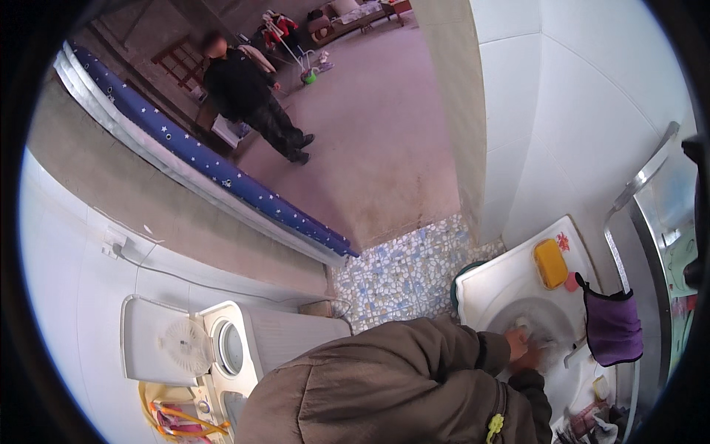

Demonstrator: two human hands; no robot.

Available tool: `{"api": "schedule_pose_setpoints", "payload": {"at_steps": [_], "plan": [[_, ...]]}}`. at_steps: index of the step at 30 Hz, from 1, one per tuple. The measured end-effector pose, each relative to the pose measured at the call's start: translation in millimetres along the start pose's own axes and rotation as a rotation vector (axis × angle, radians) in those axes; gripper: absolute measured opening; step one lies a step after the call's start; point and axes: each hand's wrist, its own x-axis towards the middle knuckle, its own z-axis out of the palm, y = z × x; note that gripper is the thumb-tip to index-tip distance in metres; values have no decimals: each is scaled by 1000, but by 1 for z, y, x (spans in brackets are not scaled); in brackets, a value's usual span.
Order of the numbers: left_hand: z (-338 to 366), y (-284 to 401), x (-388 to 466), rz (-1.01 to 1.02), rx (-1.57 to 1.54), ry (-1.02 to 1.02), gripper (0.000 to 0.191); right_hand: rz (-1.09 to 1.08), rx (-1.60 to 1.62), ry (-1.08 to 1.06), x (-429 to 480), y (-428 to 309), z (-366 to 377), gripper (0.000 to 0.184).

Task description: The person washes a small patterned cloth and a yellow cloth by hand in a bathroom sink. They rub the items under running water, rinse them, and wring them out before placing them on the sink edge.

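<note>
Both of my hands are down in the basin of a white washbasin [477, 294], close together, with dark brown sleeves above them. My left hand [518, 341] has its fingers curled, and a small pale thing [521, 322] shows just beyond it, too blurred to name. Lower and partly behind it, my right hand [524, 361] is smeared by motion. Whitish streaks like splashing water surround them. Whether either hand grips anything is hidden. A metal tap spout [574, 355] juts out to their right. On the basin's far corner lies a yellow-orange block [551, 264], perhaps a sponge or soap.
A purple cloth [613, 327] with black edging hangs beside the tap. Crumpled cloths [596, 424] lie at lower right. A washing machine [299, 338] with raised lid stands behind. Past the starry blue curtain [222, 175], a person [244, 89] stands on the reddish floor.
</note>
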Motion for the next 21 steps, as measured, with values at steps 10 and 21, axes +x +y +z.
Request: {"api": "schedule_pose_setpoints", "payload": {"at_steps": [10,21], "plan": [[1,5,1,-170,-75,-58,22,30,15,-114,-18,25,24,46],[-15,14,-11,-38,164,-112,28,129,106,80,-29,31,52,48]]}}
